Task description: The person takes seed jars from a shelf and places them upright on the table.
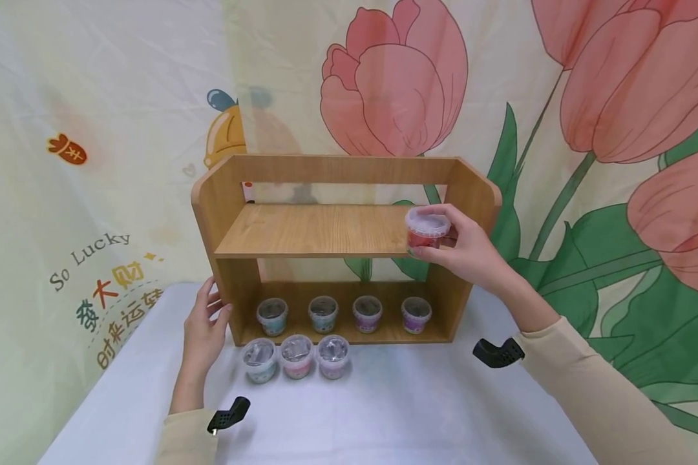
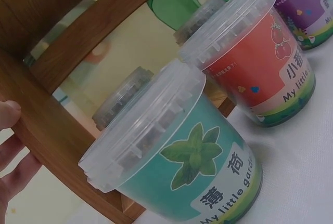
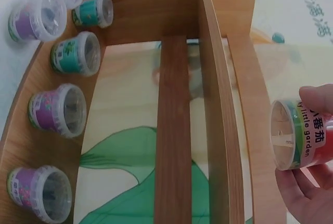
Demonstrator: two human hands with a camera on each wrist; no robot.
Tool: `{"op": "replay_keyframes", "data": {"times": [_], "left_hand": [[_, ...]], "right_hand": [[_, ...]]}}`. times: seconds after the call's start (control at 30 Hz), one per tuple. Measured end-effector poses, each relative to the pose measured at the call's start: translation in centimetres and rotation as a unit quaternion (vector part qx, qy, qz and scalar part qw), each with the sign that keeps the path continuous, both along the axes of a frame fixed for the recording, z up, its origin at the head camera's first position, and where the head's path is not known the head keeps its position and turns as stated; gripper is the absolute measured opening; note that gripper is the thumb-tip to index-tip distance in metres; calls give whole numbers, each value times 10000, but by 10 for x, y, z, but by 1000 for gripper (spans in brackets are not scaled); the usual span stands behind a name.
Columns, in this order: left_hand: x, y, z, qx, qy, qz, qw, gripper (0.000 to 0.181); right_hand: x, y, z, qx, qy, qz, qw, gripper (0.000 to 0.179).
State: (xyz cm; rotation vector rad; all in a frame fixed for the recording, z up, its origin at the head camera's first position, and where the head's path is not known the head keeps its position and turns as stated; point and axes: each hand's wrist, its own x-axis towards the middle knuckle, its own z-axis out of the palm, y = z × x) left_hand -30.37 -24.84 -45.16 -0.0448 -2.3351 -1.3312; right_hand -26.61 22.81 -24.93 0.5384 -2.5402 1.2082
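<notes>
In the head view my right hand (image 1: 468,248) grips a small lidded plastic cup with a red label (image 1: 424,234), held at the right end of the upper shelf's front edge. The right wrist view shows this red cup (image 3: 307,135) between thumb and fingers, its clear base toward the shelf. My left hand (image 1: 203,326) rests against the left side panel of the wooden shelf (image 1: 223,284). On the lower shelf stand several lidded cups, two teal and two purple, such as the rightmost purple cup (image 1: 415,316).
On the white tablecloth before the shelf stand a teal cup (image 1: 260,361), a red cup (image 1: 296,357) and a purple cup (image 1: 333,357) side by side. Behind everything hangs a cloth (image 1: 279,51) printed with tulips. A black wrist device (image 1: 498,353) sits at each sleeve.
</notes>
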Motion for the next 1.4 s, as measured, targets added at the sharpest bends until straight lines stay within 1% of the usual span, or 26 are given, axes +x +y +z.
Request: {"op": "replay_keyframes", "data": {"times": [0.13, 0.27, 0.37, 0.47, 0.6, 0.73, 0.9, 1.07, 1.13, 1.3, 1.4], "left_hand": [[0, 1, 1, 7, -15, 2, 10000, 75], [-1, 1, -2, -33, -8, 20, 10000, 76], [-1, 1, -3, -57, 20, 30, 10000, 76], [-1, 1, -4, -82, 34, 53, 9999, 76], [-2, 2, -4, -56, 10, 39, 10000, 76], [-2, 3, -2, 16, -28, 22, 10000, 76], [0, 4, 0, 42, -105, 125, 9999, 76], [1, 3, 0, 14, -79, 111, 9999, 76], [0, 3, 0, 7, -57, 76, 10000, 75], [1, 4, 1, 8, -62, 78, 10000, 76], [1, 4, 1, 30, -83, 88, 9999, 76]], "right_hand": [[9, -2, -10, 1, 47, 230, 9997, 67], [19, -5, -27, -27, 3, 483, 9988, 66], [25, -8, -45, -34, -72, 677, 9977, 65], [28, -11, -65, -5, -128, 824, 9965, 65], [30, -15, -92, -72, -311, 834, 9960, 66], [28, -19, -116, -126, -497, 706, 9962, 66], [19, -26, -146, -95, -643, 554, 9963, 65], [15, -33, -172, -285, -1001, 334, 9940, 65], [14, -37, -181, -347, -1074, 351, 9930, 64], [10, -48, -202, -424, -1067, 517, 9920, 61], [9, -55, -213, -472, -1097, 548, 9913, 60]]}}
